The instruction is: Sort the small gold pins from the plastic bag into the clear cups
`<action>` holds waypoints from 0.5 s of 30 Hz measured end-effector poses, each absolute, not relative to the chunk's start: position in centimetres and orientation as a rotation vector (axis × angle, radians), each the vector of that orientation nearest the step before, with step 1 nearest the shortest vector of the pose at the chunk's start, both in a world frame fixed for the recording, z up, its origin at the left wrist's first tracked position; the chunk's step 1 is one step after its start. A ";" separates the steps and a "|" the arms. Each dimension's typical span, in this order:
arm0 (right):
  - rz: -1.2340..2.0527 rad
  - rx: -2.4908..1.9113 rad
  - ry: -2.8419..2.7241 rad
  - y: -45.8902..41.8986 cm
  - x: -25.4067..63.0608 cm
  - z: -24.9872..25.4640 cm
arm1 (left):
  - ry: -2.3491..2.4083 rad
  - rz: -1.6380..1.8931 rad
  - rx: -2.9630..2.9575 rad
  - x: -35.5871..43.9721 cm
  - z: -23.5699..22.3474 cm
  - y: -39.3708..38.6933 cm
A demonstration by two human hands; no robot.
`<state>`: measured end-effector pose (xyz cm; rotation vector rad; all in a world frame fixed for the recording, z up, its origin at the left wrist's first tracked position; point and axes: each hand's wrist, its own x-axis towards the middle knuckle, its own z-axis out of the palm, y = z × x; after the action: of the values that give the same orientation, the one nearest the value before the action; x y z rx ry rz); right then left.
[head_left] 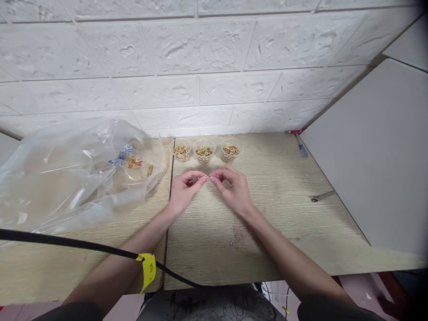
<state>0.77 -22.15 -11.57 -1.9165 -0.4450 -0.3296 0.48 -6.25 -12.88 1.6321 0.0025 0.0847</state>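
Head view of a fitting step at a wooden worktop (267, 214). The left hand (183, 189) and right hand (232, 189) meet at mid-worktop, fingertips almost touching, with a tiny brass-coloured pin (207, 177) pinched between them. Each grip is closed to a fine pinch of thumb against forefinger; the pin is so small that only a glint shows between the fingertips, and whether it is one part or two being joined cannot be told.

Just behind the hands stand three clear cups in a row, left cup (182, 150), middle cup (203, 151) and right cup (231, 150), each holding a heap of like brass pieces. To the left lies a large crumpled plastic bag (67, 174) with coloured scraps and a few more brass pieces inside. A black cable (83, 244) with a yellow tag (148, 269) crosses the near edge.

Judged from the pose, the work in hand is the handling or mating of small pieces above the worktop; the following move would call for a steady, finely aligned pinch, since a piece this small slips away easily.
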 end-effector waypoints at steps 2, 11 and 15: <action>-0.336 -1.928 -0.452 -22.1 0.7 -11.6 | 0.000 0.089 1.635 0.4 -13.0 -6.2; -0.390 -2.075 -0.584 -22.4 0.6 -11.9 | -0.158 0.180 1.736 0.1 -13.3 -6.0; -0.442 -2.166 -0.667 -22.4 0.6 -12.1 | -0.247 0.233 1.792 0.1 -13.3 -6.0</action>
<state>0.59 -22.42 -12.12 -2.1664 -0.6665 -0.4417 0.14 -5.97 -13.33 1.7919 -0.2468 0.2334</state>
